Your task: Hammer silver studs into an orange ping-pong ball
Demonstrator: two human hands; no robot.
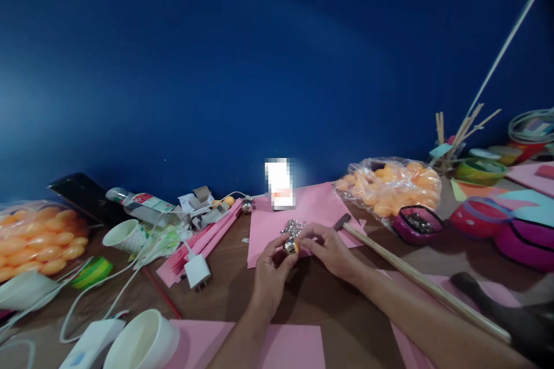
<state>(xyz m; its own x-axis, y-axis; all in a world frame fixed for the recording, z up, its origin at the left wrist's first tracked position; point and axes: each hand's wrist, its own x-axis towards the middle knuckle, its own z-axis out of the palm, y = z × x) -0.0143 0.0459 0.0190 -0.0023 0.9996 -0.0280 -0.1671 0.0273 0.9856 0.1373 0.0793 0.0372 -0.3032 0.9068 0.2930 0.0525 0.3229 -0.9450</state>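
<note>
My left hand [270, 271] and my right hand [329, 251] meet over the front edge of a pink paper sheet [277, 225]. Between their fingertips sits a small orange ball partly covered with shiny studs [291, 245]. Both hands pinch it. A small heap of silver studs [293, 226] lies on the pink sheet just behind the ball.
Clear bags of orange balls lie at right [389, 187] and far left [37, 239]. A hammer with a long wooden handle [415, 279] runs past my right forearm. A purple bowl of studs [418, 225], paper cups [142, 346], a white charger [198, 271] and cables crowd the brown table.
</note>
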